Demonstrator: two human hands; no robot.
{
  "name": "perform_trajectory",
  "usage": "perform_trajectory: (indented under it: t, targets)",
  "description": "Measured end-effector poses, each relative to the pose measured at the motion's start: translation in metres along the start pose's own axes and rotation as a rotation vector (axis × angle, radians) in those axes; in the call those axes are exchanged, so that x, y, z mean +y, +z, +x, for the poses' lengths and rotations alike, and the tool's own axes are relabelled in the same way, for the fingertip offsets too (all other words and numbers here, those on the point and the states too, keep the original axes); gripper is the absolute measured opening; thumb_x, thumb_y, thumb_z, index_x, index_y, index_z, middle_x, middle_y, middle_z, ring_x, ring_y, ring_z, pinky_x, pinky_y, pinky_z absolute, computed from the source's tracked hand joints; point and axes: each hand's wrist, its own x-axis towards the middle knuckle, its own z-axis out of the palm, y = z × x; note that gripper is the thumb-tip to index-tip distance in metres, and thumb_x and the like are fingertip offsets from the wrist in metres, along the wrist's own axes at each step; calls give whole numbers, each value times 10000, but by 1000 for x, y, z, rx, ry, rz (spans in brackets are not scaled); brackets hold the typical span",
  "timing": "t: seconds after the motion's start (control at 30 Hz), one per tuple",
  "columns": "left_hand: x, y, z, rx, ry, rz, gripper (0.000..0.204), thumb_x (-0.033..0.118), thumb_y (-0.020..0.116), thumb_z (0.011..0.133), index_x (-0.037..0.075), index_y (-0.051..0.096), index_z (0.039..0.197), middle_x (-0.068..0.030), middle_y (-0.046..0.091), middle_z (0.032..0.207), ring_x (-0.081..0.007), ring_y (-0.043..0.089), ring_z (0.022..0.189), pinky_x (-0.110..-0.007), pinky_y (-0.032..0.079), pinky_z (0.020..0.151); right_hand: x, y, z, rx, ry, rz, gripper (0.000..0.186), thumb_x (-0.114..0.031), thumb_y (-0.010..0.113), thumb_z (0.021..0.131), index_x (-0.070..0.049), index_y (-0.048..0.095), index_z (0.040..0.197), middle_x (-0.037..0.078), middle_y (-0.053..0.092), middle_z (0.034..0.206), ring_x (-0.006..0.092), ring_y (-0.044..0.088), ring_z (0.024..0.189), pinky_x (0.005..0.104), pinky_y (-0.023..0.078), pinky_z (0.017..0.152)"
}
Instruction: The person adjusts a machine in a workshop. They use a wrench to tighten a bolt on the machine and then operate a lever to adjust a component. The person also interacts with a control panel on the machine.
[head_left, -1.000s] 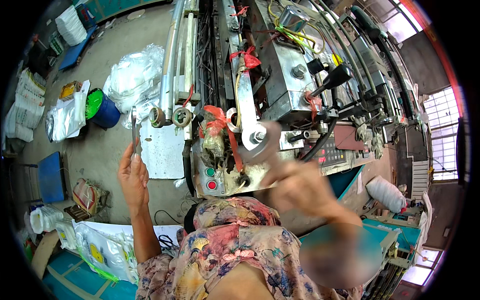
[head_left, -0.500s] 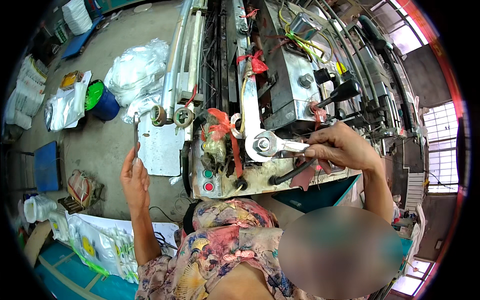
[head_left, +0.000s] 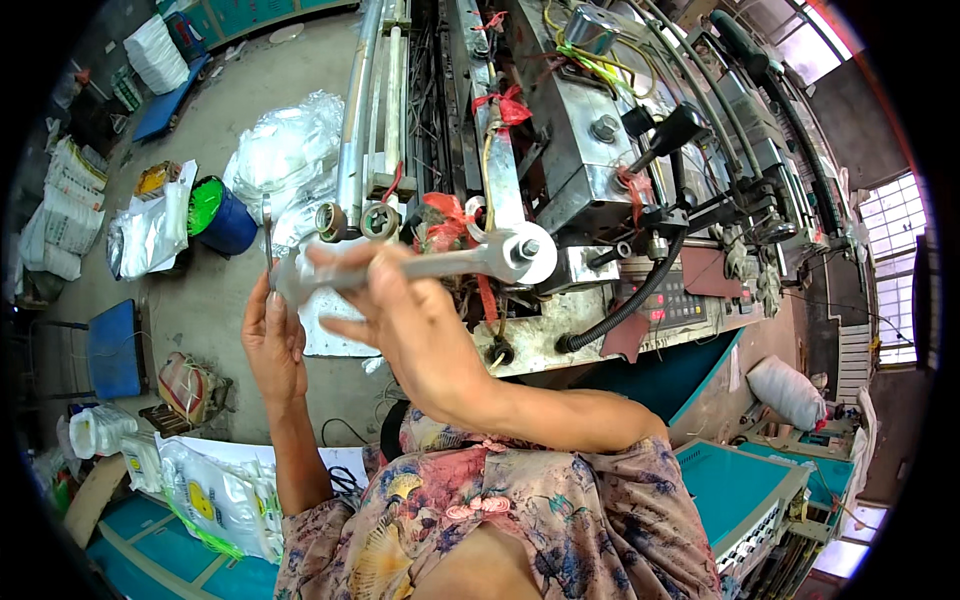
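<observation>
Left hand (head_left: pixel 276 348) grasps a slim metal spanner (head_left: pixel 268 238), held upright to the left of the machine (head_left: pixel 585 170). Large wrench (head_left: pixel 450 264) lies nearly level — head around the bolt (head_left: pixel 530 248) at the machine's near end, handle pointing left toward the spanner; right hand (head_left: pixel 408 325), motion-blurred, is at that handle, some fingers spread — cannot tell whether it is gripped

Bright window (head_left: pixel 888 265) at right, blurry right grip (head_left: pixel 408 318), black fisheye rim
</observation>
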Motion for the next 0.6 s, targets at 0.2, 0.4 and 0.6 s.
perform_trajectory:
  t: [0.2, 0.4, 0.6]
  targets:
    - [-17, -6, -15, -30, -43, -55, 408, 103, 540, 993, -12, 482, 1379, 79, 454, 680, 27, 305, 486, -152, 254, 383, -126, -72, -63, -309, 61, -1042, 293, -262, 430, 1047, -35, 615, 1050, 48, 579, 646, 95, 586, 571, 285, 483, 543]
    - [-26, 1, -22, 5, -133, 61, 415, 131, 491, 1019, -2, 451, 1410, 85, 352, 623, 18, 285, 489, -155, 251, 396, -201, -106, -65, -115, 443, -1361, 292, -257, 447, 1045, -28, 626, 1022, -6, 499, 512, 70, 486, 405, 239, 377, 378]
    - [-23, 3, -23, 29, -121, 41, 419, 145, 505, 1015, -9, 460, 1402, 86, 360, 631, 18, 284, 491, -154, 252, 398, -196, -85, -49, -61, 659, -1247, 325, -276, 429, 1052, -19, 609, 966, -6, 501, 529, 61, 461, 403, 224, 347, 357]
